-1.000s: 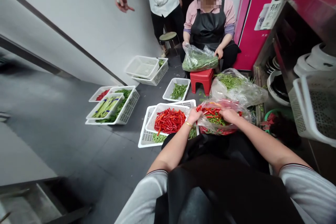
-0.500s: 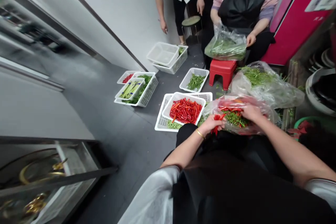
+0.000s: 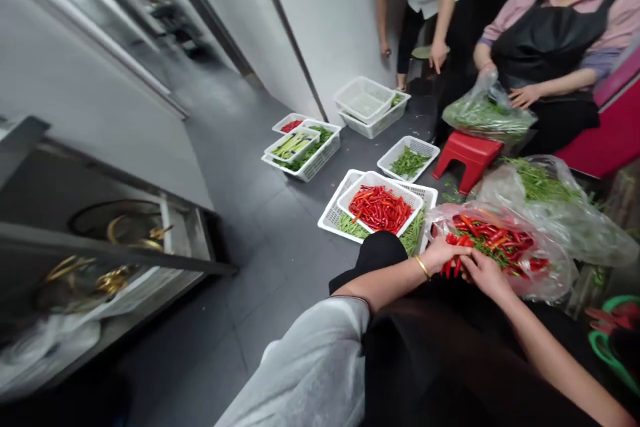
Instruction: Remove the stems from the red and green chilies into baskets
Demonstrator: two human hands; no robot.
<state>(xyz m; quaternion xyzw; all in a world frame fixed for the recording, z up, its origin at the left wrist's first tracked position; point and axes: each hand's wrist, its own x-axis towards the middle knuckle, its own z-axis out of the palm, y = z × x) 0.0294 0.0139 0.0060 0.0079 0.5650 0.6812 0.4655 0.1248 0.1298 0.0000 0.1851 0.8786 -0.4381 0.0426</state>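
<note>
My left hand (image 3: 440,255), with a gold bracelet at its wrist, is closed round several red chilies (image 3: 456,240). Against its fingertips is my right hand (image 3: 486,272), its fingers pressed together; whatever they pinch is too small to make out. Both hands are at the near left edge of an open clear plastic bag (image 3: 557,267) on my lap, holding red chilies with green stems. Left of the bag, a white basket (image 3: 345,200) heaped with red chilies rests on a larger white basket (image 3: 327,217) of green pods.
Beyond are a basket of green vegetables (image 3: 407,160), a red stool (image 3: 467,153), and a bag of greens (image 3: 545,183). More baskets (image 3: 320,155) stand by the wall. A seated person (image 3: 550,47) holds a bag; another person stands behind. A metal shelf (image 3: 195,267) is at left.
The view has swung left, so things appear further right. My right hand has come out of the bag's middle to meet my left. More red chilies show in the bag.
</note>
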